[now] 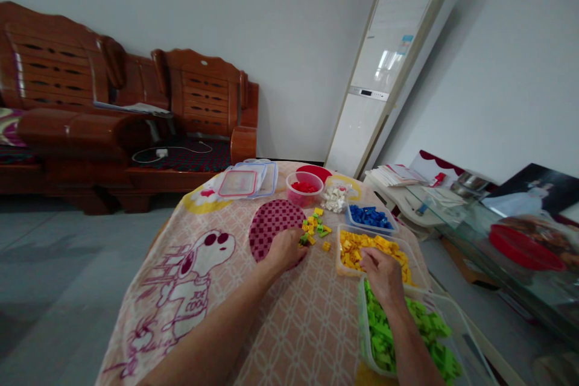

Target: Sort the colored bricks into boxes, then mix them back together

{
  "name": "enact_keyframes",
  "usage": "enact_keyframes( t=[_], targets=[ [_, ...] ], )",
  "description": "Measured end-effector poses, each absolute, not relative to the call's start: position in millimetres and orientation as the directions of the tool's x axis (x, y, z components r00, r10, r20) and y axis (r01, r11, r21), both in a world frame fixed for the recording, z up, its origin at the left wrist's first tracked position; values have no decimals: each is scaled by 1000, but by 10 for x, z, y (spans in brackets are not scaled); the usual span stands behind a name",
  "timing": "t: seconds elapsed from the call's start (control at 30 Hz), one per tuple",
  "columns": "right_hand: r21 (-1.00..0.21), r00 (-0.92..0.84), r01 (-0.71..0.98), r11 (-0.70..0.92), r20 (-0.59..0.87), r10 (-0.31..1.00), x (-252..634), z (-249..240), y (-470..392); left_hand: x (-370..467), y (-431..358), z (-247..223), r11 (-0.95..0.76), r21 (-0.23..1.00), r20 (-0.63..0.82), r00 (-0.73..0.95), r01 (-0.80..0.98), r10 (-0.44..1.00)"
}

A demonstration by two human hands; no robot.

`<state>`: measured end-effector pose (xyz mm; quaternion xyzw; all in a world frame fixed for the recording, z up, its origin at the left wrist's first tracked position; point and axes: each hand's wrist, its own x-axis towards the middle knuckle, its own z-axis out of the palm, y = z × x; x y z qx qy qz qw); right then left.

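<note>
My left hand (286, 248) rests at the right side of the dark red patterned circle on the cloth, fingers curled against a small pile of yellow and green toy bricks (312, 226). A dark green brick (304, 239) shows at its fingertips; what the fingers hold, if anything, is hidden. Over a clear plastic box (338, 256) of yellow toy bricks (350, 247), my right hand (384, 274) has thumb and fingers pinched together. Anything between them is too small to make out. One loose yellow brick (326, 246) lies between the hands.
A box of green bricks (380, 332) sits under my right forearm. Farther back are blue bricks (371, 217), white bricks (335, 199) and a round tub of red bricks (304, 187). Plastic lids (238, 183) lie at the far left. A glass table (470, 235) stands at the right.
</note>
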<state>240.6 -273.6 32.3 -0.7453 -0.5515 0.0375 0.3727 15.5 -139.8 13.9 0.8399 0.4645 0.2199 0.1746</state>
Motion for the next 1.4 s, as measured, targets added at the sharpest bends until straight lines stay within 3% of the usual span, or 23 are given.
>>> enact_keyframes(
  t=[0.17, 0.4, 0.73, 0.97, 1.23, 1.4],
  targets=[
    [-584, 391, 802, -125, 357, 848, 2399, 353, -2735, 180, -1403, 126, -504, 578, 261, 440, 641, 859],
    [-575, 390, 808, -127, 360, 847, 2406, 348, -2724, 450, -1628, 60, -523, 813, 375, 458, 254, 806],
    [-552, 377, 825, -123, 374, 848, 2387, 354, -2718, 727, -1870, 51, -667, 745, 575, 518, -11, 634],
    [-555, 374, 823, -121, 369, 851, 2395, 332, -2715, 646, -1785, 12, -715, 698, 604, 504, 41, 618],
    [-553, 372, 824, -127, 357, 857, 2395, 342, -2725, 440, -1458, -110, -637, 705, 533, 360, 311, 765],
    [-549, 376, 825, -136, 353, 857, 2402, 324, -2722, 400, -1410, -166, -641, 584, 475, 431, 498, 767]
  ],
)
